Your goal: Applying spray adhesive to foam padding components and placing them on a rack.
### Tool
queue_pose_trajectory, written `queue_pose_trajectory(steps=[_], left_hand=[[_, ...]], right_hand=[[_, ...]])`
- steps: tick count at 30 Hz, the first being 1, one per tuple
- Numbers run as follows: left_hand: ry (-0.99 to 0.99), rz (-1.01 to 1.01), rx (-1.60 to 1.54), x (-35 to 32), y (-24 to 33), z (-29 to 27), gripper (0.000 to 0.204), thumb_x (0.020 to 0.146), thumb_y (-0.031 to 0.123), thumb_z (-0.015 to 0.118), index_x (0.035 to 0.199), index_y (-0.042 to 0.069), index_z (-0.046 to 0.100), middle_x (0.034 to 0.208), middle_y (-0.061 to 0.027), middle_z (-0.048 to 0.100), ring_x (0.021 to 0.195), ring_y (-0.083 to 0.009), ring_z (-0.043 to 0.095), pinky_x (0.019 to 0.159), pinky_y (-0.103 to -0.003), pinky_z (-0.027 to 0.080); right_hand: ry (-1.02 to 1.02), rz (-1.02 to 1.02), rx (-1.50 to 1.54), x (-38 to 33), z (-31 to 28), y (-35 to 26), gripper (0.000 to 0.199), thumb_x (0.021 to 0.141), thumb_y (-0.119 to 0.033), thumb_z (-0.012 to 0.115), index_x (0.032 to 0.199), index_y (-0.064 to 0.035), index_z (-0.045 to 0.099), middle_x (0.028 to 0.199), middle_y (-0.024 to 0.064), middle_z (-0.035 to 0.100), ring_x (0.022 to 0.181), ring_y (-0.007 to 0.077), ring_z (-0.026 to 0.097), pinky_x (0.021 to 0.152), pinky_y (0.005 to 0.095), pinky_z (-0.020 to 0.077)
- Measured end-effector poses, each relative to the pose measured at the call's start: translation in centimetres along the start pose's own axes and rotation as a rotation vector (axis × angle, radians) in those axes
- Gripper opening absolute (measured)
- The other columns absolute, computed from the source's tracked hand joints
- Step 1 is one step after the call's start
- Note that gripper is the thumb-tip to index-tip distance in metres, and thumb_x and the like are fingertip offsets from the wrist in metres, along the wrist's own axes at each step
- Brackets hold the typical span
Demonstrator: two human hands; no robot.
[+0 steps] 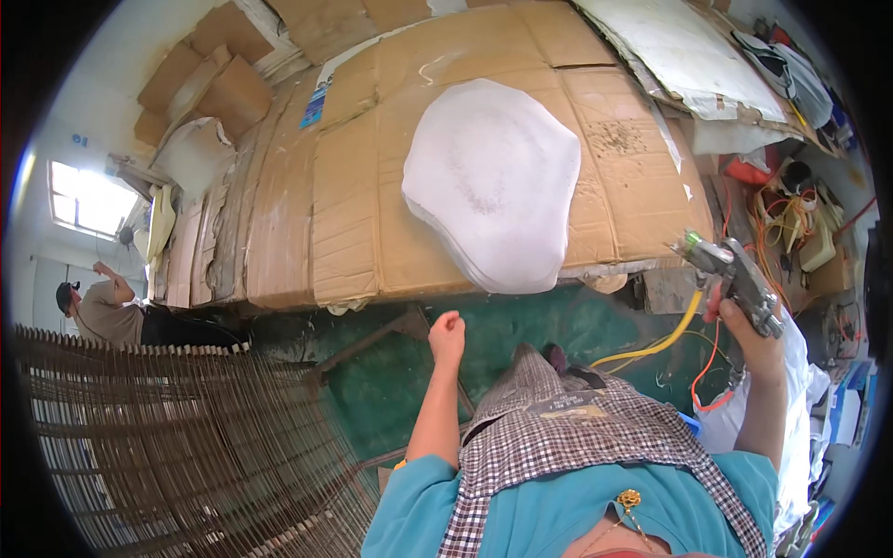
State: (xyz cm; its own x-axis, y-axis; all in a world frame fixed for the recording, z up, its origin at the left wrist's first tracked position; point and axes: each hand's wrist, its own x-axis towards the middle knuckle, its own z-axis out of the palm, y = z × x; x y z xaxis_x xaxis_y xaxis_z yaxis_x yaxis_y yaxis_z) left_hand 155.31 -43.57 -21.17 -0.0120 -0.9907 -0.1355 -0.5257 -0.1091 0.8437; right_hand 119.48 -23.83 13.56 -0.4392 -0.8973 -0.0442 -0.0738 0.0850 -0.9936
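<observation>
A white, rounded pad (493, 177), which looks like a foam seat cushion, lies on the cardboard-covered table (344, 214) in front of me. Its top bears a faint speckled grey patch. My right hand (739, 321) grips a metal spray gun (739, 274) to the right of the table's front edge. A yellow hose (660, 342) runs from the gun down toward my apron. My left hand (447, 337) is closed in a loose fist just short of the table edge, below the pad and apart from it. Nothing shows in its fingers.
A rack of thin metal rods (177, 437) stands at the lower left. Another person (102, 312) is beyond it. Cardboard boxes (233, 93) sit at the back left. Tangled orange cords (777, 219) hang at the right, near a white plastic sheet (795, 409). The floor (372, 372) is green.
</observation>
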Motion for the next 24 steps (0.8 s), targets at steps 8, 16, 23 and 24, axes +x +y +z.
queue_pose_trajectory(steps=[8,16,23,24], left_hand=[[0.127,0.248,0.252,4.5,12.8,3.9,0.032,0.073,0.018,0.062,0.100,0.002,0.058,0.087,-0.0135,0.061,0.082,-0.0271,0.059,0.074,-0.036,0.046],[0.179,0.159,0.453,4.8,13.9,5.3,0.038,0.071,0.023,0.064,0.100,0.002,0.052,0.097,-0.0150,0.053,0.093,-0.0332,0.053,0.080,-0.042,0.042],[0.056,0.012,0.524,5.6,14.5,5.2,0.019,0.074,0.023,0.060,0.082,0.005,0.059,0.085,-0.0131,0.060,0.083,-0.0318,0.058,0.072,-0.043,0.046],[0.008,-0.016,0.525,5.8,15.0,5.0,0.016,0.076,0.021,0.057,0.079,0.006,0.059,0.085,-0.0126,0.059,0.084,-0.0317,0.057,0.072,-0.044,0.045]], right_hand=[[-0.200,-0.039,-0.142,-1.1,-2.6,1.5,0.050,0.077,-0.011,0.064,0.122,0.0025,0.044,0.083,0.0027,0.055,0.074,0.0097,0.053,0.067,0.0222,0.0434],[-0.061,0.023,-0.181,-0.8,-4.5,0.8,0.051,0.076,-0.010,0.063,0.122,0.0023,0.043,0.083,0.0023,0.055,0.072,0.0095,0.052,0.066,0.0232,0.0439],[-0.150,-0.049,0.012,2.0,-1.2,2.0,0.052,0.075,-0.006,0.063,0.122,0.0037,0.043,0.082,0.0027,0.055,0.073,0.0102,0.053,0.067,0.0238,0.0444],[-0.157,-0.050,0.012,2.6,-1.1,2.0,0.052,0.075,-0.006,0.063,0.122,0.0037,0.043,0.082,0.0027,0.055,0.073,0.0102,0.053,0.067,0.0238,0.0444]])
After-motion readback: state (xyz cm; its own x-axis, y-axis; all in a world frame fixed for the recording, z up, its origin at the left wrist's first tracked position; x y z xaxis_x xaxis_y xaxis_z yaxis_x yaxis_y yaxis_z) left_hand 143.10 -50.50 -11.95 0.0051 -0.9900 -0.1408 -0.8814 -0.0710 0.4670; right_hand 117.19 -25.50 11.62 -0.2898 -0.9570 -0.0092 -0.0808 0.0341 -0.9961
